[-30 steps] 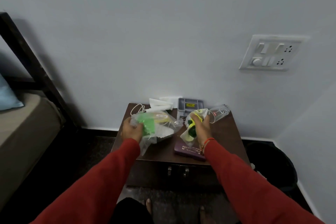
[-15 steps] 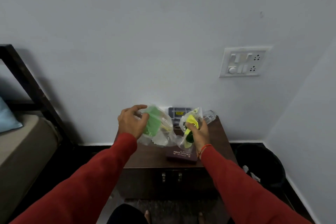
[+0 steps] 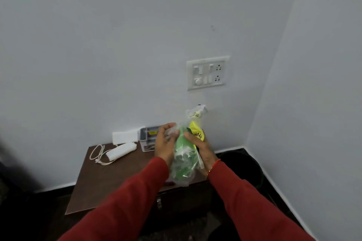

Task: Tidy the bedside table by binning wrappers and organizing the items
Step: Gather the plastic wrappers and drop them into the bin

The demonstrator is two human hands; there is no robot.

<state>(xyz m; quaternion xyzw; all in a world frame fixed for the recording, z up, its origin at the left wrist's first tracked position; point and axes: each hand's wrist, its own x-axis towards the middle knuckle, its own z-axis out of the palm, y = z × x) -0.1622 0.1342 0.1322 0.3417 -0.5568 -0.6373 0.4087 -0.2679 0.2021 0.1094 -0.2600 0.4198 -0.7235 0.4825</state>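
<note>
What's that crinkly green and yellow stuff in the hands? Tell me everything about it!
It is a bundle of wrappers, held up in the air above the bedside table. Most of it looks like thin, clear, crumpled plastic with a bright green part in the middle. A yellow piece with dark writing sits near the top, and a clear flap with a white printed label sticks up above that. The left hand and right hand squeeze it between them from both sides. The lower end hangs loose below the hands.

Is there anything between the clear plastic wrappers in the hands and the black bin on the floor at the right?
Nothing visible is. Both hands, left hand and right hand, hold the clear plastic wrappers above the brown wooden bedside table; the black bin stands right beside it, with open space between.
</note>
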